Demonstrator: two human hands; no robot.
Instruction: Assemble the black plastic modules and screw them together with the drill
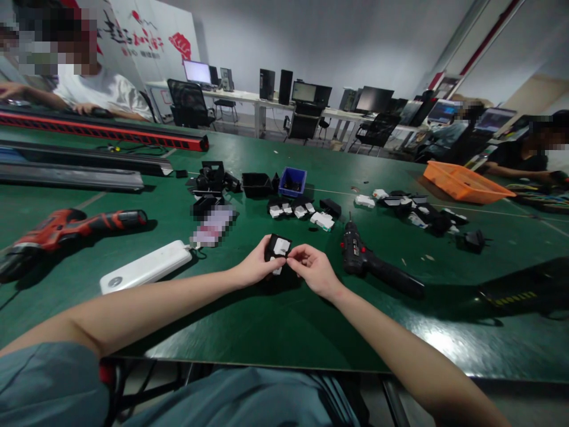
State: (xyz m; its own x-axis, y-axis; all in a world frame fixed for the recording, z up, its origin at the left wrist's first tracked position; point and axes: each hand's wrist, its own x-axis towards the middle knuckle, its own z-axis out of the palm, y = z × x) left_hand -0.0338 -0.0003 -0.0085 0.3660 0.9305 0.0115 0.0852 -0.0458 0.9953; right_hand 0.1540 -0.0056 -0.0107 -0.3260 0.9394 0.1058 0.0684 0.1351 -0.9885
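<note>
Both my hands meet over the green table [275, 320]. My left hand [255, 267] is wrapped round a small black part with a white label [278, 247], holding it just above the table. My right hand [313, 268] pinches at the same part's lower right edge with thumb and forefinger. A black electric screwdriver [377, 268] lies on the table just right of my right hand. Similar black and white parts [299, 209] lie in a loose row beyond my hands.
A white power bank [144, 267] and a red drill [66, 228] lie to the left. A blue bin [292, 181] and black bin [256, 184] stand further back, an orange tray [464, 181] at the right. Long rails [102, 129] cross the far left. Other people sit at the table's edges.
</note>
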